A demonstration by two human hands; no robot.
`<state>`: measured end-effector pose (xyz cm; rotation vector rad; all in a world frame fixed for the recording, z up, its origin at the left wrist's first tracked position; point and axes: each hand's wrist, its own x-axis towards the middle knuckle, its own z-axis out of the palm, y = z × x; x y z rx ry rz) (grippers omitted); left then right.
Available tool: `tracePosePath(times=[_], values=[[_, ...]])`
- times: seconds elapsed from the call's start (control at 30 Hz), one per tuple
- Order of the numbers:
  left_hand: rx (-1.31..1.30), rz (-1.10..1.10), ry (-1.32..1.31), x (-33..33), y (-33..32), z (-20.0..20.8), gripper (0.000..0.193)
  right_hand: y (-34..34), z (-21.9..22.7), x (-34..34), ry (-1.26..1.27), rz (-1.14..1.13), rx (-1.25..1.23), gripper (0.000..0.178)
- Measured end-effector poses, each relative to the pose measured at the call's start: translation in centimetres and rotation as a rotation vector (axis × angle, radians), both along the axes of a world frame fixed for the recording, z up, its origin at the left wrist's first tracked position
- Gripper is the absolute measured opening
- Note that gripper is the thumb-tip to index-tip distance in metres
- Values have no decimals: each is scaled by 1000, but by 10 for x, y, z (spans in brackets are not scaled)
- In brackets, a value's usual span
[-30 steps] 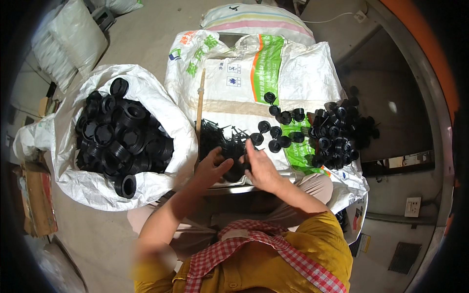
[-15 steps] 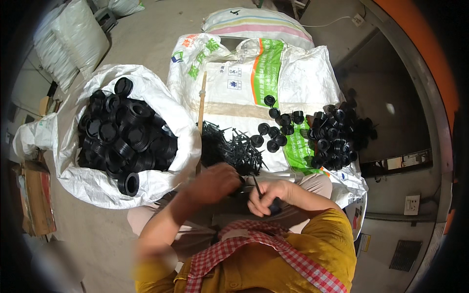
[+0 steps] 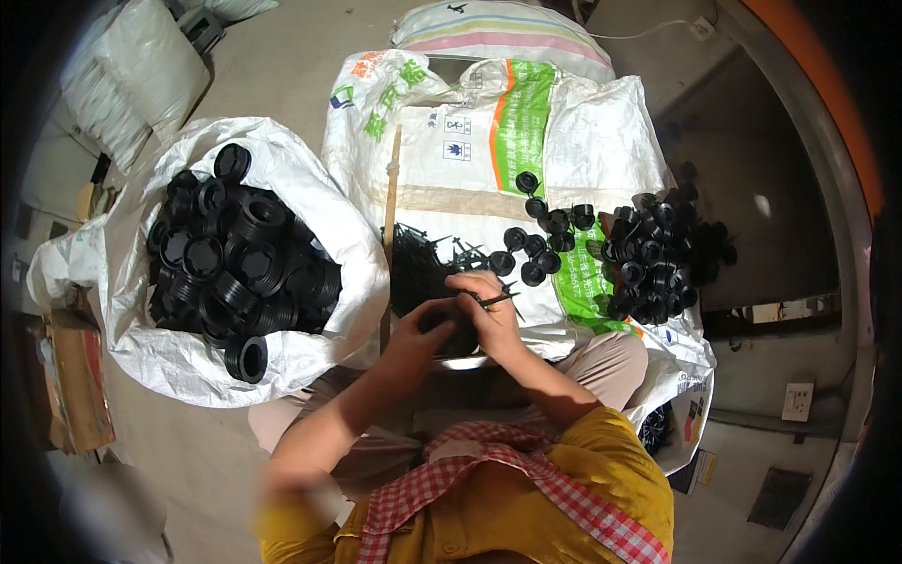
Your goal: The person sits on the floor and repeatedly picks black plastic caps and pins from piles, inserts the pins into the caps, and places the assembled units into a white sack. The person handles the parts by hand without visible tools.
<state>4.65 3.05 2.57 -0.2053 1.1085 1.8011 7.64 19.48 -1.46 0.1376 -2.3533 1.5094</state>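
Observation:
Both hands meet over the front edge of the white woven sack. My left hand [image 3: 419, 335] is closed round a black round plastic cap [image 3: 458, 331], its far side partly covered by fingers. Pressed up against the same cap, my right hand [image 3: 492, 318] grips a thin black plastic spike [image 3: 499, 299], whose pointed end sticks out to the right. Just beyond my hands lies a heap of similar black spikes [image 3: 421, 256]. Whether the spike touches the cap is hidden by my fingers.
At left an open white sack [image 3: 329, 193] brims with black threaded caps [image 3: 240, 249]. A wooden stick [image 3: 392, 188] lies beside the spikes. Small black lidded pieces [image 3: 533, 246] are scattered right of centre, with a larger pile [image 3: 648, 254] further right.
My right hand has moved forward and up, bringing the spike to point right. My left hand has shifted right; both hands now come together around the black cap.

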Motion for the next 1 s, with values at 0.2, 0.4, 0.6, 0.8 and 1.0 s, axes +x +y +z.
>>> tracePosePath(times=[0.2,0.4,0.6,0.8,1.0], values=[[-599,20,2002,10,-15,22,50,30,-129,10,-431,-193,368,50],[-1505,682,1924,-54,-84,88,47,98,-202,-28,-684,-722,235,82],[-1226,535,2136,-43,-68,62,55,122,-235,-80,-859,-789,75,90],[-532,88,2155,-23,-23,27,31,114,-266,-60,-745,-703,191,25],[-439,-316,1700,-14,-4,1,47,94,-187,-31,-309,-421,-243,7]])
